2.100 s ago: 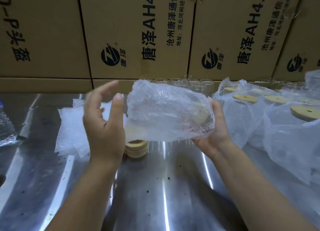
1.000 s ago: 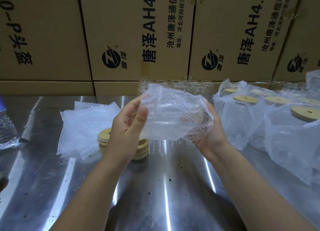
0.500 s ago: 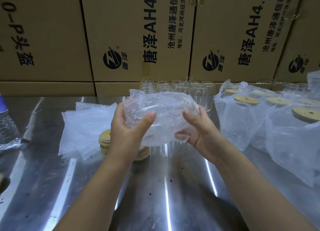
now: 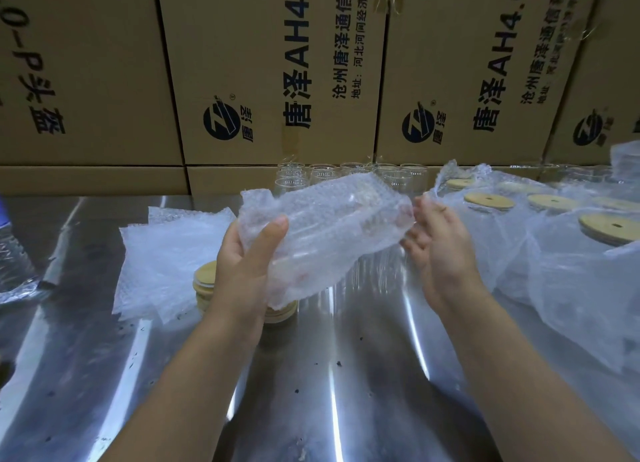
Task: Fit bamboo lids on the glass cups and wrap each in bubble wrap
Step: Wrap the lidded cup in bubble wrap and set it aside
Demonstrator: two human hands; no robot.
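Stacked cardboard boxes with black printed lettering filled the background, standing along the far edge of a shiny steel counter. Above the middle of the counter the left hand gripped a wrapped cup, thumb pressed across the near side of the bubble wrap and fingers curled underneath. The bundle lay on its side in the air, slanting up toward the right, with a pale lid dimly visible through the wrap near its upper end. Loose wrap stuck out at both ends. The right hand was open, palm turned toward the bundle's right end, fingers relaxed and slightly spread; whether the fingertips touched the wrap could not be told.

Below the left hand, a stack of bamboo lids sat on the counter, partly hidden by the wrist. Just beside it, toward the left edge, lay a pile of bubble wrap sheets. Bare glass cups stood in a cluster at the far edge, against the boxes. Along the right edge stood finished cups, each upright in bubble wrap with its round lid showing on top. A plastic water bottle was partly in view at the left edge.
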